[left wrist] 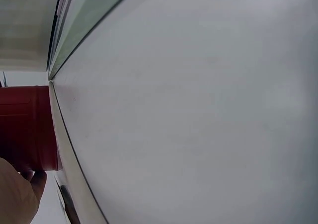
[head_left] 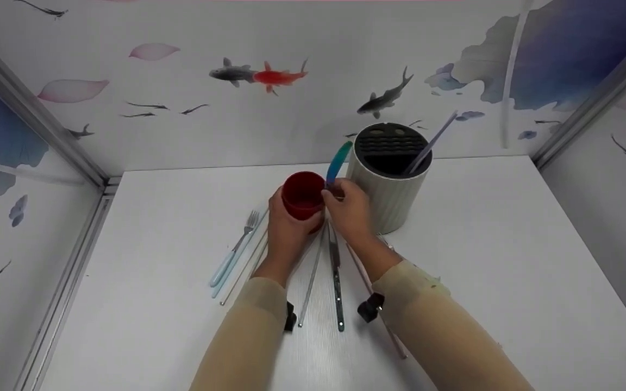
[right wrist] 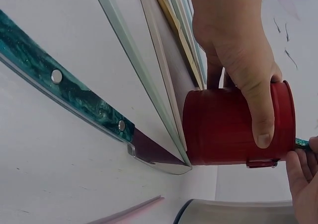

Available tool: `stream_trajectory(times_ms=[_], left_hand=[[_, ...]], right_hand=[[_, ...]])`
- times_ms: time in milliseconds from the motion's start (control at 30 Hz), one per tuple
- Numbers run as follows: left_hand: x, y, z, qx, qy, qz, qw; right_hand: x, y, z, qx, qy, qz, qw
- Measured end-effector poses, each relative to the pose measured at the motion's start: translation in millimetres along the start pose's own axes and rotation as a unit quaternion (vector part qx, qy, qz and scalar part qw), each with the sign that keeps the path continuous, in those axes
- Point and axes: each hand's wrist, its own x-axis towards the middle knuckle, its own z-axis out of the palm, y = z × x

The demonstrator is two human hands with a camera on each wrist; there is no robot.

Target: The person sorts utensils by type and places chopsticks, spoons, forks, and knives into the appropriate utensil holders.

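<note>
My left hand (head_left: pixel 287 233) grips a red metal cup (head_left: pixel 303 182), thumb along its near side and fingers around the left. The cup's open mouth faces up in the head view. At its right rim, my right hand (head_left: pixel 352 213) pinches a slim piece with a rounded blue-green end (head_left: pixel 338 162); its lower part is hidden by fingers and cup. Just behind that hand stands a ribbed pale utensil holder (head_left: pixel 389 203) with a black slotted lid. Below the hands, a table knife (right wrist: pixel 74 92) with a marbled teal handle lies on the table, its blade toward the cup.
A light-blue-handled fork (head_left: pixel 231 252) and several thin sticks, one of them grey (head_left: pixel 311 282), lie fanned out around the cup. A pinkish stick (head_left: pixel 394 336) passes under the right forearm. A lilac stick (head_left: pixel 435 141) leans out of the holder. Patterned panels enclose the white table (head_left: pixel 508 260).
</note>
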Motion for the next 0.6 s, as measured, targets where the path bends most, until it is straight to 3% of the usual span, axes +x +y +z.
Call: stream_trajectory(times_ms=[333,600], left_hand=[[0.1,-2.7,-0.6,-0.027,-0.004,0.022,0.9994],[-0.3,-4.4,-1.5,-0.032,-0.004,0.018,0.9993]], right_hand=[[2.3,3.4,-0.4,0.007,0.015,-0.017,0.9997],[1.7,3.4,-1.4,-0.016,-0.004,-0.010,0.9998]])
